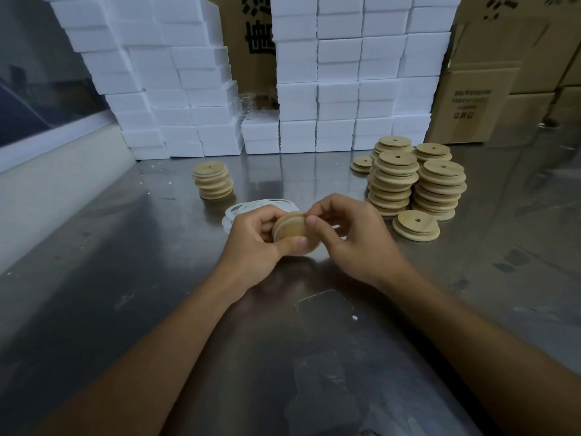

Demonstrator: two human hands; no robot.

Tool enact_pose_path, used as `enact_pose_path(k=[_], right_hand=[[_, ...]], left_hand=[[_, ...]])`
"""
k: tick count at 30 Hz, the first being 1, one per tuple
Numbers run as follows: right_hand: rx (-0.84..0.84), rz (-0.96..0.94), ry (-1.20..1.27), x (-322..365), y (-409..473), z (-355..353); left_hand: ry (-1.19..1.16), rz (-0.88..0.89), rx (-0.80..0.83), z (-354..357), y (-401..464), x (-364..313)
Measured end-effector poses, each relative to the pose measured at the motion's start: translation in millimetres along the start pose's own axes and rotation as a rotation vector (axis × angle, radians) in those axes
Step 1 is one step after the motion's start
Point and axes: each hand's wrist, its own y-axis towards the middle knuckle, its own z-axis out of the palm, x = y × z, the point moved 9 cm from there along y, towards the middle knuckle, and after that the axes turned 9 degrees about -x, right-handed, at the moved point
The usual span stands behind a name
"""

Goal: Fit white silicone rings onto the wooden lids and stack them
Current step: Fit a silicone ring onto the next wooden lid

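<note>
Wood fills both my grips: a round wooden lid (290,232), held on edge just above the worktop (125,247). My left hand (256,243) curls round its near rim, thumb pressed on the flat face. My right hand (349,234) pinches the top edge, where a white silicone ring (284,222) runs as a thin pale band round the lid's groove. How far round the ring is seated I cannot tell; my fingers hide part of it.

Just behind my left hand lie loose silicone rings (251,207), flat, thin and floppy, overlapping on the steel. Farther beyond that hand stands a short stack of ringed lids (213,180), pale bands showing between the discs. Beyond my right hand rise several taller stacks of bare lids (415,180), smooth light-grained discs, each stepped and with a small centre hole; a pair of lids (415,225) lies just to the right of that hand.

The worktop is brushed metal, scuffed and reflective. At its far edge stand white foam boxes (314,73), matte and blocky, with brown cardboard cartons (471,102) to their right.
</note>
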Motion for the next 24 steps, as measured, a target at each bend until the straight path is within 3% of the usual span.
enact_pose_path(k=[5, 18, 22, 24], right_hand=[[0.002, 0.2, 0.114, -16.9, -0.4, 5.3], [0.032, 0.333, 0.259, -23.7, -6.5, 11.3], [0.028, 0.371, 0.274, -30.7, -7.9, 12.1], [-0.015, 0.339, 0.238, -30.8, -5.3, 9.0]], left_hand=[[-0.135, -0.083, -0.026, -2.9, 0.3, 5.4], [-0.246, -0.158, -0.079, -6.9, 0.0, 10.8], [-0.205, -0.117, -0.106, -5.5, -0.9, 7.1], [-0.055, 0.001, -0.157, -8.4, -1.4, -2.8]])
